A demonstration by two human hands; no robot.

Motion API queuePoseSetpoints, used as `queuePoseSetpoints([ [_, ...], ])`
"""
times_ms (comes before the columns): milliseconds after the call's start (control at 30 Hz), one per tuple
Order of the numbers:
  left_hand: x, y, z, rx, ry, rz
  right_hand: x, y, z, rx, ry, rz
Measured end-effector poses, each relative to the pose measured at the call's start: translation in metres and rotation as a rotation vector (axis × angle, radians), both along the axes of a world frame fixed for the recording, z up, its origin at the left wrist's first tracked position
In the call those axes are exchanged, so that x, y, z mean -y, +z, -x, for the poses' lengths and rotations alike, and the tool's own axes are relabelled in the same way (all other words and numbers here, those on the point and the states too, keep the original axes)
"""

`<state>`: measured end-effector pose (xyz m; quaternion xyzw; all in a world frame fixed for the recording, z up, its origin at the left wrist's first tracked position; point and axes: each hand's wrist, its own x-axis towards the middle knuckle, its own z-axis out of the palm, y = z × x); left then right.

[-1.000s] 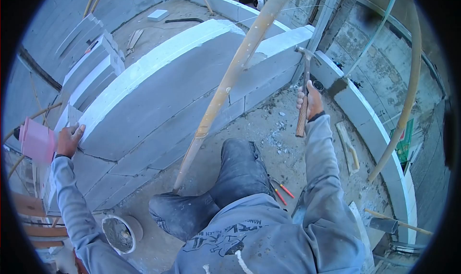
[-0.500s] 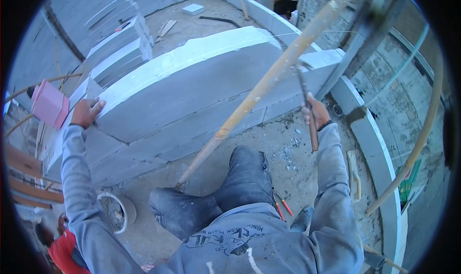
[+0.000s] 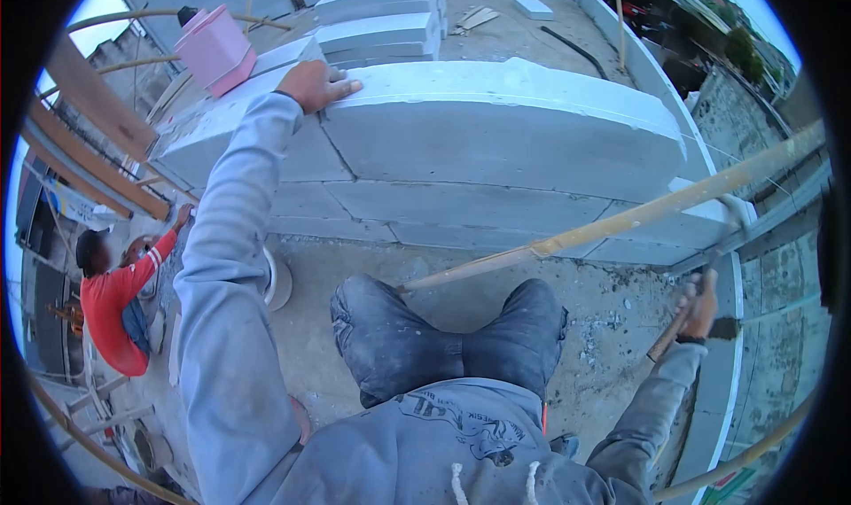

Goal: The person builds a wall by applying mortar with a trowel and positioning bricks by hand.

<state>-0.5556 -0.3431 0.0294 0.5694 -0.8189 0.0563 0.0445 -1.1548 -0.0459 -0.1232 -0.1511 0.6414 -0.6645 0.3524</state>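
Observation:
My left hand (image 3: pixel 316 86) lies on top of the pale block wall (image 3: pixel 505 146), by the joint between two blocks in the top course. Its fingers point right along the white upper edge. On the right, my right hand (image 3: pixel 698 308) is closed around the handle of a hammer (image 3: pixel 665 337). The hammer's upper part is blurred near the wall's right end. A bamboo pole (image 3: pixel 585 232) slants across in front of the wall. Close to my left hand, a pink container (image 3: pixel 215 51) stands on the wall's left part.
Stacked white blocks (image 3: pixel 377 35) stand behind the wall. A person in a red shirt (image 3: pixel 120 306) crouches at the left. A white bucket (image 3: pixel 278 279) is partly hidden behind my left sleeve. Rubble (image 3: pixel 612 314) lies on the floor at the right; a low block wall (image 3: pixel 718 381) runs beside it.
My view has turned left, bringing more of the person in red into sight. My right hand has swung out to the right with the hammer. My left hand remains on the wall's top edge.

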Motion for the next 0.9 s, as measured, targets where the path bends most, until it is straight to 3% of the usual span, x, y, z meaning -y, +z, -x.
queuePoseSetpoints([
  [133,-0.001,0.000,0.000,0.012,0.020,-0.015,-0.018,0.067,-0.009,-0.161,-0.375,0.393],
  [200,-0.002,0.000,-0.001,-0.003,0.033,-0.026,-0.026,0.109,-0.017,-0.222,-0.403,0.578],
  [300,-0.004,0.000,0.000,-0.022,0.055,-0.021,-0.026,0.161,-0.022,-0.339,-0.325,0.750],
  [367,-0.002,-0.003,-0.003,-0.013,0.031,0.018,-0.012,0.202,-0.038,-0.563,-0.090,0.858],
  [433,-0.005,-0.002,-0.002,-0.027,0.046,0.007,0.023,0.258,-0.124,-0.849,-0.152,0.874],
  [500,-0.007,-0.001,-0.004,-0.043,0.055,-0.005,0.044,0.285,-0.156,-1.010,-0.012,0.855],
  [567,-0.006,-0.003,-0.006,-0.057,0.044,0.013,0.062,0.298,-0.177,-0.938,0.155,0.724],
  [600,-0.005,-0.005,-0.008,-0.061,0.043,0.010,0.080,0.296,-0.169,-0.997,0.319,0.660],
  [667,0.000,-0.009,-0.012,-0.079,0.000,0.035,0.111,0.274,-0.173,-0.995,0.457,0.458],
  [700,0.001,-0.010,-0.012,-0.082,0.000,0.030,0.130,0.256,-0.183,-1.124,0.488,0.400],
  [767,0.000,-0.005,-0.008,-0.071,0.034,-0.008,0.163,0.195,-0.209,-1.790,0.473,0.422],
  [800,-0.001,-0.002,-0.006,-0.073,0.039,-0.015,0.163,0.174,-0.223,-1.839,0.537,0.327],
  [833,-0.003,0.001,-0.004,-0.063,0.070,-0.034,0.145,0.166,-0.244,-1.470,0.781,-0.178],
  [867,-0.004,0.001,-0.003,-0.046,0.096,-0.064,0.142,0.159,-0.242,-1.455,0.801,-0.195],
  [900,0.001,-0.001,-0.007,-0.041,0.099,-0.082,0.146,0.158,-0.236,-1.556,0.786,-0.058],
])
